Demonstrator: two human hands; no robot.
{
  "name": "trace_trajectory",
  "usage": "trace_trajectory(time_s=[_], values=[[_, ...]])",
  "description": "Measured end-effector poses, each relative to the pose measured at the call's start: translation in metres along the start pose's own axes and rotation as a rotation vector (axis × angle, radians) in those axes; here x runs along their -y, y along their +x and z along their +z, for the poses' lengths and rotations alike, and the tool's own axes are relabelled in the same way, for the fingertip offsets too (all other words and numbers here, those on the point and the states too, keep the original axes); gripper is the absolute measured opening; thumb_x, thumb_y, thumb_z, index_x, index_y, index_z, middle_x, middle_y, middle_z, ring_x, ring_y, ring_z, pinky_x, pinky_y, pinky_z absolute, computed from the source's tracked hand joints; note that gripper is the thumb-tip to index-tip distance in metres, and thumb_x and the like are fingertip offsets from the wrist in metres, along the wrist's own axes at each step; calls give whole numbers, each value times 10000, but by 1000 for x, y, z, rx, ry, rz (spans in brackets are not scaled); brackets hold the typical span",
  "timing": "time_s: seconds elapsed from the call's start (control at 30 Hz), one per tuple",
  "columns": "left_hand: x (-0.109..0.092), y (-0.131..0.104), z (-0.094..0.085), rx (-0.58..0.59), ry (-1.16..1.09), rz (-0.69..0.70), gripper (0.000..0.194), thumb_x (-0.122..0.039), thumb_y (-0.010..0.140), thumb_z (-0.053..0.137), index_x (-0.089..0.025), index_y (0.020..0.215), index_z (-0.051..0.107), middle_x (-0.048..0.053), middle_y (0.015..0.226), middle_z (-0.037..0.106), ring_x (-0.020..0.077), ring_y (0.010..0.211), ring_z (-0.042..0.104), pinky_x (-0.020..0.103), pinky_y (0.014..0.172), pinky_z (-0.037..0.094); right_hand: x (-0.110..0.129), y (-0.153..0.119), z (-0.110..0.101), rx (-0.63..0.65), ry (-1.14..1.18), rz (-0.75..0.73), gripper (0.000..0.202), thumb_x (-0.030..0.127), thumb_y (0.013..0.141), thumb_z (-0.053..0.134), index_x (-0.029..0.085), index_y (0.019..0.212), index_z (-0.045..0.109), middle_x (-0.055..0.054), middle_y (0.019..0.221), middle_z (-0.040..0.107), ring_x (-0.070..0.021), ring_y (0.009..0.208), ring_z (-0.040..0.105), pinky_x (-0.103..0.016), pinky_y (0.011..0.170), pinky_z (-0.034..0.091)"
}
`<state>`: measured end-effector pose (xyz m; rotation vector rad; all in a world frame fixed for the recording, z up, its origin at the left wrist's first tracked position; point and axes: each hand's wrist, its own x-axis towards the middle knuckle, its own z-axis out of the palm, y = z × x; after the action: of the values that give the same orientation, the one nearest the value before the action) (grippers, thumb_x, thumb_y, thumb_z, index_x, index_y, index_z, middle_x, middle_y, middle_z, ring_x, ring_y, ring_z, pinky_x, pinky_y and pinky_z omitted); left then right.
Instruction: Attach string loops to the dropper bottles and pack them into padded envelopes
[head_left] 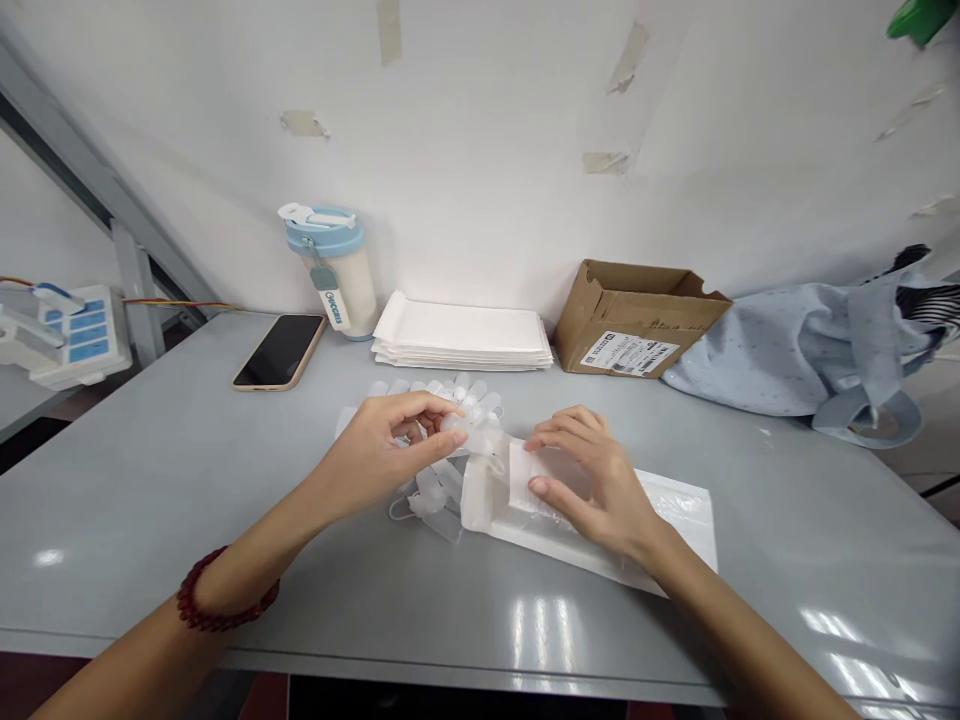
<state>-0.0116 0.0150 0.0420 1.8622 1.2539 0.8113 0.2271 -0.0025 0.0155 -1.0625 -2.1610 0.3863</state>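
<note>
My left hand (394,440) pinches a small translucent plastic piece (472,436) between thumb and fingers, above a pile of similar clear pieces (439,495) on the grey table. A white padded envelope (682,510) lies slanted to the right of the pile, its left end near the held piece. Over the envelope, my right hand (589,480) has its thumb and fingers apart, touching or just above a clear bag with a white label (521,478). Whether the right fingertips grip the bag's edge is hard to see.
Behind the pile lies a stack of white envelopes (461,335). A blue-lidded cup (341,275) and a phone (279,352) are at the back left. An open cardboard box (634,320) and a light blue cloth bag (780,350) are at the back right.
</note>
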Motion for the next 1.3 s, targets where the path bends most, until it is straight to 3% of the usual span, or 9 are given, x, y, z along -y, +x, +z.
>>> trace_trajectory(time_s=[0.1,0.3,0.47,0.53,0.7,0.87,1.0,1.17,1.3], values=[[-1,0,-2,-40,-4,-8,235,-386,805,608,-176,888,675,23,796,669,142,683,594,222,585,467,0,1,-3,-33,131,38,190,283,915,460,210,887,634,-58,865,642,-213,838,542,-405,776,435],[-1,-1,-5,-39,-27,-4,212,-372,799,626,-188,889,679,21,810,666,132,674,581,218,576,466,-8,2,-5,-173,269,186,83,207,837,587,232,792,653,-21,810,650,-188,804,585,-357,753,471],[-1,-5,-6,-204,-90,62,150,-311,778,662,-176,839,686,6,698,624,118,662,566,205,606,479,-11,3,-11,-261,404,305,61,225,798,636,231,750,673,-15,809,656,-181,805,597,-330,733,480],[-1,-6,-5,-149,-113,89,127,-288,781,659,-179,841,688,2,701,616,107,638,548,196,584,473,-10,3,-11,-267,428,325,52,224,787,646,233,748,679,-11,804,657,-179,803,597,-314,707,484],[-2,-6,-4,125,-140,103,132,-285,801,637,-205,880,707,-3,707,606,99,609,511,197,558,462,-9,4,-7,-219,435,341,77,199,786,632,223,725,670,-12,784,650,-170,780,592,-296,676,483],[-1,-7,-6,174,-120,90,154,-308,807,632,-221,907,711,4,733,621,110,632,528,204,564,461,-7,3,-6,-224,441,359,72,216,782,632,223,728,679,-18,781,656,-179,774,595,-326,710,495],[-3,-9,5,271,-31,188,179,-311,820,623,-214,943,707,1,707,616,112,620,527,206,535,430,-4,3,-5,-254,445,374,73,198,775,635,222,726,683,-13,776,658,-171,763,596,-313,702,498],[-5,-11,7,261,78,366,186,-258,822,628,-188,978,702,-4,669,597,101,586,503,212,546,406,-3,3,-2,-234,463,384,76,179,765,639,220,720,683,-3,762,656,-151,725,588,-284,674,490],[-6,-11,-6,98,45,371,169,-247,820,630,-215,971,700,-23,631,580,95,560,475,210,542,408,-3,3,-4,-223,471,379,77,191,774,634,220,721,683,-9,770,656,-157,732,592,-294,676,492]])
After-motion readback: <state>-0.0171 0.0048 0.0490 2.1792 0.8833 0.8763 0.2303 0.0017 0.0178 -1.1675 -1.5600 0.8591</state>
